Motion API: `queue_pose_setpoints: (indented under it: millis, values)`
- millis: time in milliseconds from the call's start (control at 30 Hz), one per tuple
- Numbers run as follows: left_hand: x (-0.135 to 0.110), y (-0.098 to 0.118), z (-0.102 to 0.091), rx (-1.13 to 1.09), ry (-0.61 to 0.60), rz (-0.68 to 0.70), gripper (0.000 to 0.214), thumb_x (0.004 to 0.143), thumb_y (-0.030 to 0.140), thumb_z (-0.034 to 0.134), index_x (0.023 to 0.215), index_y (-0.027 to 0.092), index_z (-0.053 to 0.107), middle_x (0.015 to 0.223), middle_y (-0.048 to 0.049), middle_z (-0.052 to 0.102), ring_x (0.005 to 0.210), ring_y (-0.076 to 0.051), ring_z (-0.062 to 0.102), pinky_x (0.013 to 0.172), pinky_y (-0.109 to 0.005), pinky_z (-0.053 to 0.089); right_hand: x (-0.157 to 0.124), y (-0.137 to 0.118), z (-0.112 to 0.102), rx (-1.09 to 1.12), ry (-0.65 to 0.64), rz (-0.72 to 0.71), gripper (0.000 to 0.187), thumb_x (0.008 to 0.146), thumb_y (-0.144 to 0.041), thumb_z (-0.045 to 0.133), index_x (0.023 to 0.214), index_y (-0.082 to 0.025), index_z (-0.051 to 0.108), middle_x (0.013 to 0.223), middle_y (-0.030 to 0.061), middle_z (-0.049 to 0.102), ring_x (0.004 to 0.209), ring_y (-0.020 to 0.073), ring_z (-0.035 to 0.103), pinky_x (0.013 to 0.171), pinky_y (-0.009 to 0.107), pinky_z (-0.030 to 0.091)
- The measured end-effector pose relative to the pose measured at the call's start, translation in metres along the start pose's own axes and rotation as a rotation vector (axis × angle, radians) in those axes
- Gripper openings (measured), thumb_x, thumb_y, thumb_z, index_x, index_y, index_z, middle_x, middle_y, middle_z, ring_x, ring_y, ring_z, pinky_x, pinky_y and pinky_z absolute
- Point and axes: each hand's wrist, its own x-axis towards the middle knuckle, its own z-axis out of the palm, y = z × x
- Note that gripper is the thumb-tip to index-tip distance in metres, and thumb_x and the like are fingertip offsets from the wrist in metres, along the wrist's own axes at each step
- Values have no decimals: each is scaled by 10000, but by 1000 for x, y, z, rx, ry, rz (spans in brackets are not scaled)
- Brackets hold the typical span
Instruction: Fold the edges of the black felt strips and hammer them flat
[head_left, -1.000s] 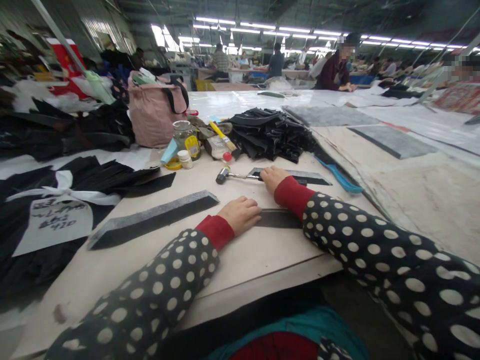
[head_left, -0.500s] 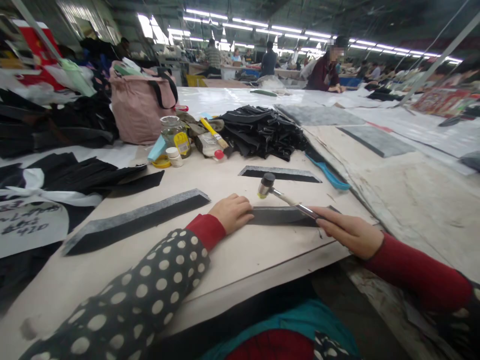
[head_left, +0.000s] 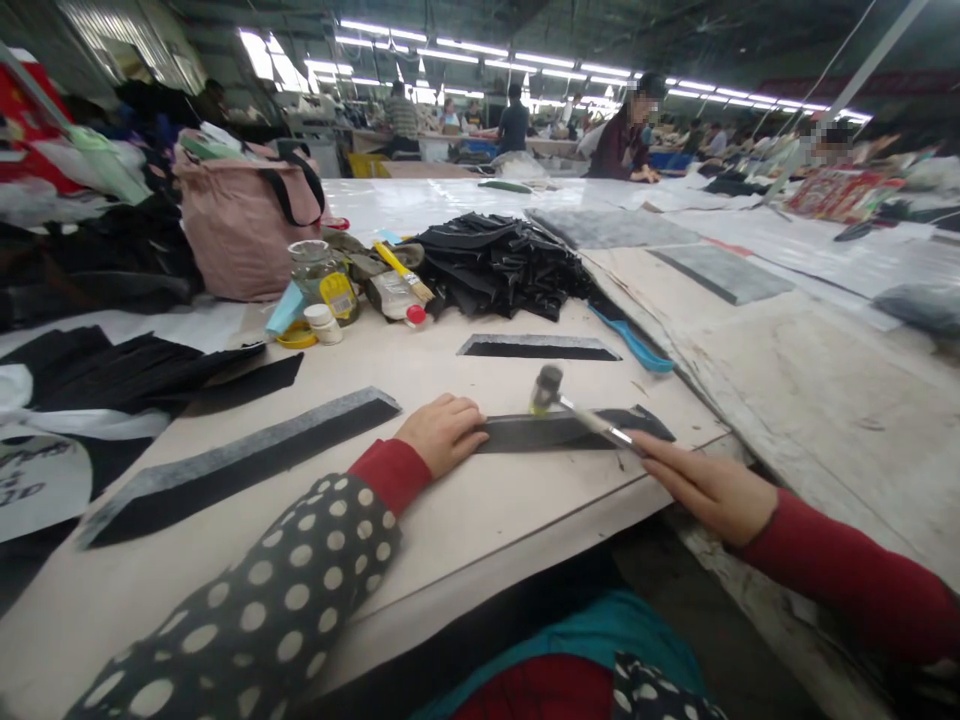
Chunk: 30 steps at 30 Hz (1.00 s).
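Observation:
A narrow dark strip point(head_left: 536, 432), folded and looking like leather or fabric, lies across the pale work board point(head_left: 420, 520). My left hand point(head_left: 444, 436) holds its left end down against the board, fingers close together and bent over it. In my right hand point(head_left: 709, 490) is a small hammer point(head_left: 592, 420), gripped by the end of its handle. The hammer's head, dark on top and yellowish below, hovers at the strip's far edge and is blurred. Two similar strips with grey borders lie nearby: one behind point(head_left: 538, 348), one to the left point(head_left: 247, 460).
Behind are a pile of black pieces point(head_left: 495, 265), a yellow-handled brush point(head_left: 401, 268), a glass jar point(head_left: 319, 275), a small white bottle point(head_left: 322, 323) and a pink bag point(head_left: 240, 220). A blue-handled tool point(head_left: 637, 345) lies right. Another person point(head_left: 619, 145) works farther back.
The hammer's head has moved slightly right and lower, closer to the strip. My left hand keeps its place on the strip's end. The whole view has shifted a little.

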Motion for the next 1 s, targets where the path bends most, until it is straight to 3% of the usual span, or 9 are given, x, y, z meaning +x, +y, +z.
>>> queue_pose_setpoints:
  millis: [100, 233, 467, 633, 733, 833, 1000]
  values:
    - [0, 0, -1, -1, 1, -13, 241, 838, 328, 401, 923, 170, 562, 909, -64, 560, 838, -165, 485, 787, -306, 405, -4, 10, -7, -14, -49, 20, 445, 828, -383, 297, 1211, -235, 466, 967, 39, 643, 847, 210, 604, 780, 351, 475]
    - [0, 2, 0, 4, 0, -19, 245, 840, 329, 396, 935, 175, 561, 914, -63, 558, 852, -169, 486, 793, -310, 404, -6, 16, -14, -5, 76, 15, 476, 830, -409, 297, 1265, -248, 397, 1120, 33, 572, 917, 209, 582, 806, 329, 465]
    - [2, 0, -7, 6, -34, -46, 232, 833, 312, 412, 952, 170, 552, 941, -59, 558, 859, -173, 488, 799, -314, 402, -15, 31, 16, -105, -50, 41, 473, 846, -369, 246, 1256, -199, 410, 997, 93, 628, 871, 230, 600, 775, 391, 468]
    - [27, 36, -18, -13, 134, -122, 214, 842, 248, 388, 982, 158, 523, 957, -63, 551, 904, -182, 478, 838, -328, 386, -14, 29, 27, 63, 20, 51, 465, 841, -379, 271, 1238, -196, 429, 1062, 74, 599, 930, 197, 576, 801, 331, 461]
    - [50, 69, -9, -40, 18, -78, 202, 829, 249, 413, 976, 159, 519, 939, -65, 543, 886, -181, 480, 818, -321, 400, -15, 23, 24, 190, 48, 120, 475, 833, -405, 292, 1221, -181, 451, 857, 64, 639, 745, 168, 607, 689, 283, 489]
    - [69, 89, 7, -9, -55, -89, 274, 807, 335, 453, 1019, 167, 493, 990, -64, 518, 909, -193, 466, 810, -329, 406, -21, 21, 15, 277, 104, 235, 528, 824, -451, 303, 1250, -161, 416, 575, 6, 550, 492, 129, 532, 513, 251, 470]
    - [88, 94, 26, 47, -86, -158, 475, 746, 463, 501, 1119, 180, 419, 1064, -60, 485, 975, -229, 432, 792, -366, 411, -39, 41, 1, 202, 215, 311, 543, 807, -487, 324, 1238, -177, 439, 586, 5, 541, 521, 129, 523, 524, 241, 445]
